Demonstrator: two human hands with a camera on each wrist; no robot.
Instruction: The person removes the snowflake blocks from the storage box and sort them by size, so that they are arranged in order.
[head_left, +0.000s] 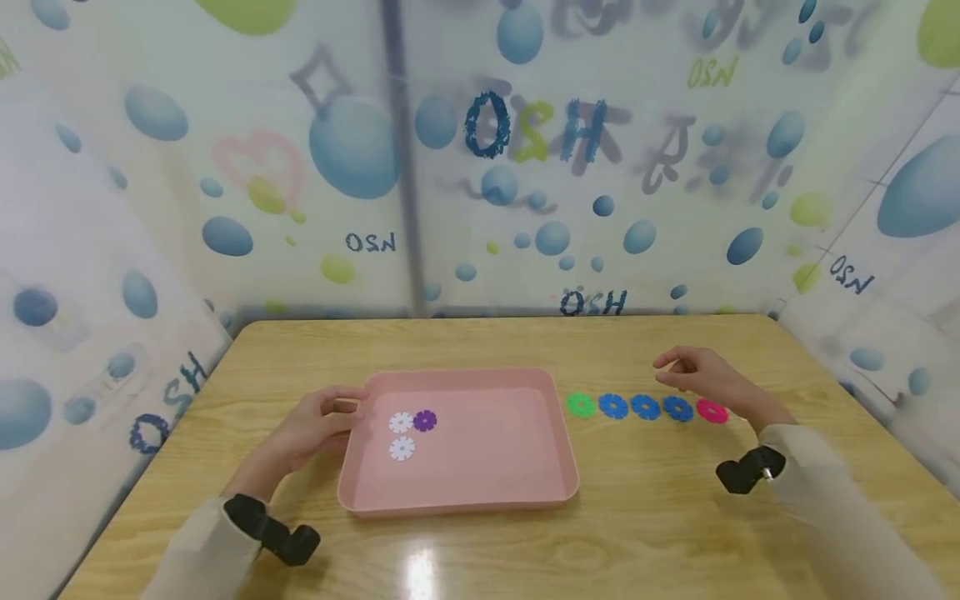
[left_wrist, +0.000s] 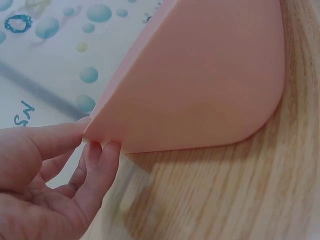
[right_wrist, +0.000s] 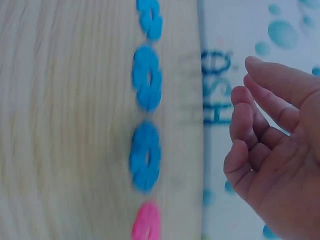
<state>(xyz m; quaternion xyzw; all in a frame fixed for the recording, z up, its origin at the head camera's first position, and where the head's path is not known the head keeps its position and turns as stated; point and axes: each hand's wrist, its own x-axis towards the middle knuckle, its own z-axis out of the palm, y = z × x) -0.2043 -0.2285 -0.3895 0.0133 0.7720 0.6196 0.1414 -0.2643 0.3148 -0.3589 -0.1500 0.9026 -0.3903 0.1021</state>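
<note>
My left hand (head_left: 318, 425) pinches the left rim of a pink tray (head_left: 495, 483); the left wrist view shows thumb and fingers on its edge. Inside the tray, towards its left, lie two white notched discs, one white disc (head_left: 402, 449) below the other, and a purple disc (head_left: 425, 420) beside the upper one. Above the row of discs to the tray's right hovers my right hand (head_left: 701, 372), fingers loosely bent and holding nothing. That row runs from a green disc (head_left: 581, 406) through several blue discs (head_left: 646, 407) to a pink disc (head_left: 712, 411).
All of this stands on a wooden table (head_left: 465, 554). Behind it and at both sides hangs a pale curtain (head_left: 480, 217) printed with blue and green dots. Each wrist wears a black strap, such as the wrist strap (head_left: 752, 469) on the right.
</note>
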